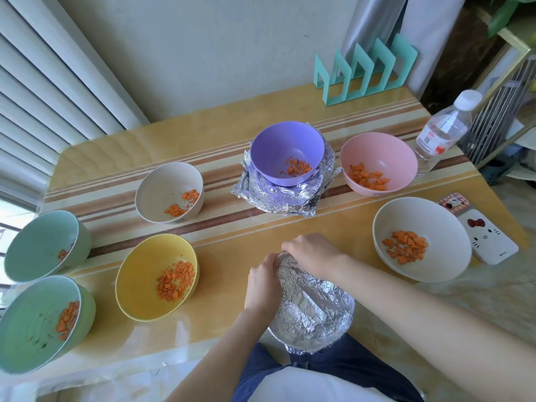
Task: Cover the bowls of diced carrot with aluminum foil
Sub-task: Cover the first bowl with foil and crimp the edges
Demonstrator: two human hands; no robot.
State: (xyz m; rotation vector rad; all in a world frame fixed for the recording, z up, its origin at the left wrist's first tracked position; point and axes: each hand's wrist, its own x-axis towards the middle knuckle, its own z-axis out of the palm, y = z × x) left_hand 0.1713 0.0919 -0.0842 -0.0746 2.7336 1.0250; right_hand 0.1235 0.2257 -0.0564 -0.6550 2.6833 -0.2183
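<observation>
Right now both hands work the far rim of the foil-covered bowl (316, 314), which sits at the near edge of the worktop (220, 256). The left hand (262, 282) pinches the foil at the far-left rim; the right hand (313, 250) curls over the far rim, fingers folded onto the foil. The spare foil (278, 198) lies straight beyond the hands, crumpled under the purple bowl (278, 143), and the right hand is nearer to it. There are eight bowls: one covered and seven open, each holding diced carrot. The other open ones are the near green bowl (34, 314), far green bowl (37, 242), yellow bowl (139, 274), beige bowl (162, 184), pink bowl (377, 152) and white bowl (406, 221).
</observation>
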